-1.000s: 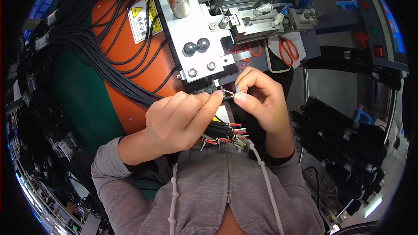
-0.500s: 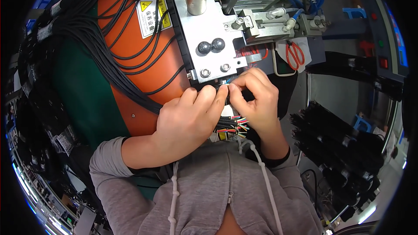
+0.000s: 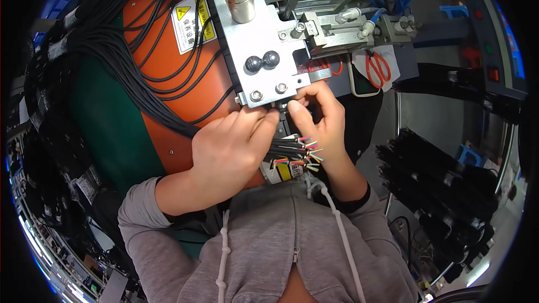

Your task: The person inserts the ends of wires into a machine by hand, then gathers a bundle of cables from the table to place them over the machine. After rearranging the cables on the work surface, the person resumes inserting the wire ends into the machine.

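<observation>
My left hand (image 3: 227,148) is closed, with its fingertips pressed together under the front edge of a metal machine head (image 3: 264,81). What those fingers hold is hidden. Just right of it, my right hand (image 3: 328,120) bends its index finger and thumb toward each other beside a small dark fixture (image 3: 283,106); anything between the tips is too small to make out. Below the hands lies a bundle of black cables (image 3: 281,148), their stripped ends fanning out into red, blue, white and yellow wires (image 3: 307,154).
Black cables (image 3: 135,87) drape over an orange machine panel (image 3: 185,109) at left. Pneumatic cylinders (image 3: 337,42) with blue hoses stand behind at right. Red-handled scissors (image 3: 378,70) lie near them. Dark cable bundles (image 3: 438,191) fill the right, below a control box (image 3: 494,50) with buttons.
My hands have moved slightly apart, the left one leftward and the right one's fingers up beside the machine head. The light-coloured tip with blue wire between the fingertips no longer shows. The view has shifted slightly.
</observation>
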Demonstrator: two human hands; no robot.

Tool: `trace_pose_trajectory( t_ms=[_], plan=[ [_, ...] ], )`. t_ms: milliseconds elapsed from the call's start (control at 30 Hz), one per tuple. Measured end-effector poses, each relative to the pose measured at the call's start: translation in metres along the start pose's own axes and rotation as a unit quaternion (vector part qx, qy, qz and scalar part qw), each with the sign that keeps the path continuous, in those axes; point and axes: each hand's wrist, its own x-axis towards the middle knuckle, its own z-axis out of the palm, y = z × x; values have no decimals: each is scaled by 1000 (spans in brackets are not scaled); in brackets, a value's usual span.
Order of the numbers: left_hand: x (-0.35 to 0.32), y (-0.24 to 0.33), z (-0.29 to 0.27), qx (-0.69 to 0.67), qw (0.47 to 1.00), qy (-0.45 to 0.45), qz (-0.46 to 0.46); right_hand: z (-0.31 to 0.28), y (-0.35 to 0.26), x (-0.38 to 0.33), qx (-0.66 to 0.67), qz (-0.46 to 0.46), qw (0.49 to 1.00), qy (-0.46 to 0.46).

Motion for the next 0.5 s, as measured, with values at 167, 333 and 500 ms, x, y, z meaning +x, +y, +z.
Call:
trace_pose_trajectory(
  t_ms=[167, 333, 500],
  plan=[
    [-3, 12, -16, 67, 993, -85, -46, -6, 0, 1, 21, -47, 999, 9],
    [-2, 5, -14, 5, 995, -94, -34, -27, 0, 12, 95, -303, 928, -195],
    [13, -2, -15, -89, 989, 85, 76, -31, -11, 7, 109, -297, 937, -147]
  ],
)
